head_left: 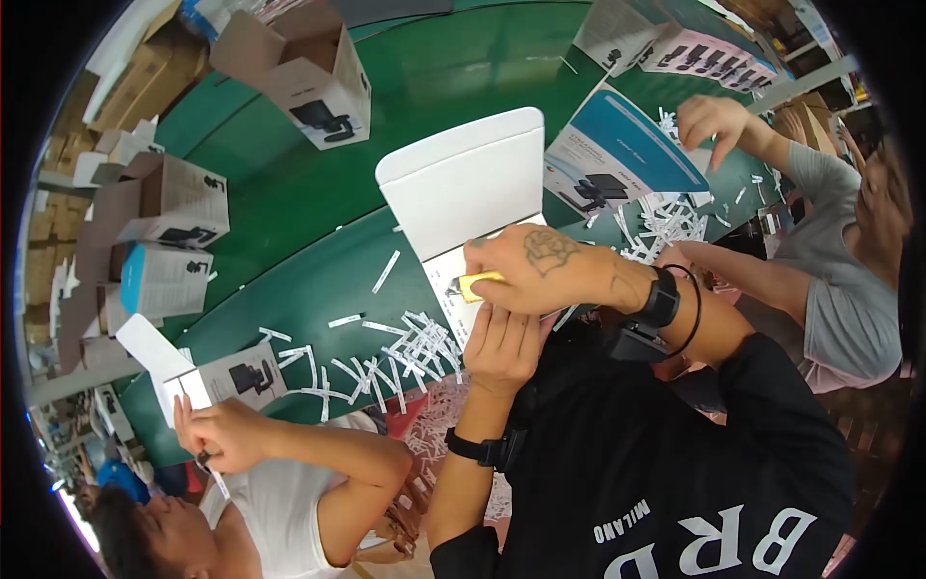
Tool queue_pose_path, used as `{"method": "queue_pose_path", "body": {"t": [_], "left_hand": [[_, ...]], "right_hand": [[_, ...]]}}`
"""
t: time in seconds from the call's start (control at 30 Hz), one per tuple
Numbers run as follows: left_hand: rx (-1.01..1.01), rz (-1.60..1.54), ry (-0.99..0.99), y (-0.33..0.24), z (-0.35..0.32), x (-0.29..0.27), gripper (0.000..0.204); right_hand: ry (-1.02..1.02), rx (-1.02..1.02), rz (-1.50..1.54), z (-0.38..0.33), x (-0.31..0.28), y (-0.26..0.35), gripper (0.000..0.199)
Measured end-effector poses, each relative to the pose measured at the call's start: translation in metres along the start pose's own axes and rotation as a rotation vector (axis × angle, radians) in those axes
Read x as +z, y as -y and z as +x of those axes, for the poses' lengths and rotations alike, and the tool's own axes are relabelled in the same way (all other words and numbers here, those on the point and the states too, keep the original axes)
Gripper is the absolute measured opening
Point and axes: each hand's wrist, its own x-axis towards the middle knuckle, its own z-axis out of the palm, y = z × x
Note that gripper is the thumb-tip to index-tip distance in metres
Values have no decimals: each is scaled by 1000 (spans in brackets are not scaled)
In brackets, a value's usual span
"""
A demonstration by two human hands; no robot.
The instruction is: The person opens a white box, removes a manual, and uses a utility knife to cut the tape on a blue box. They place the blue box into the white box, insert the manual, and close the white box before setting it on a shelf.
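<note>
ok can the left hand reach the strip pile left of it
Likely yes: the left hand is close to the strips, and only the edge of the white box looks in between.

Looks down from head height, near above left hand [503, 347], right hand [521, 270] and shirt [637, 439]; faces out across the table [299, 246], wide enough to catch a co-worker [285, 492] on either side, bending straight edges toward the rim.

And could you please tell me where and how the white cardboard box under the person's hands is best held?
Take the box by its near edge, from the person's side, about where the left hand is. The wide white cardboard flap opens on the far side and looks thin, so it may bend. Mind the yellow tool in the right hand.
</note>
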Motion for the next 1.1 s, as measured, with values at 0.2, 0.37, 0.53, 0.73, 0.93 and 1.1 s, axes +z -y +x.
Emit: {"method": "queue_pose_path", "body": {"t": [0.2, 0.37, 0.53, 0.73, 0.93, 1.1], "left_hand": [[-3, -24, -43, 7, -6, 1, 28], [-9, -27, -72, 11, -5, -1, 28], [26, -49, -62, 14, -7, -3, 25], [-7, 36, 1, 11, -18, -11, 21], [66, -11, 6, 13, -43, 12, 24], [30, -13, 10, -9, 17, -10, 30]], "right_hand": [[17, 12, 32, 4, 7, 2, 21], [-8, 42, 129, 3, 18, 6, 22], [-117, -69, 73, 15, 52, 10, 24], [-203, -121, -185, 29, 60, 39, 25], [-197, -101, 517, -16, 21, 11, 36], [-574, 304, 91, -91, -75, -62, 62]]}}
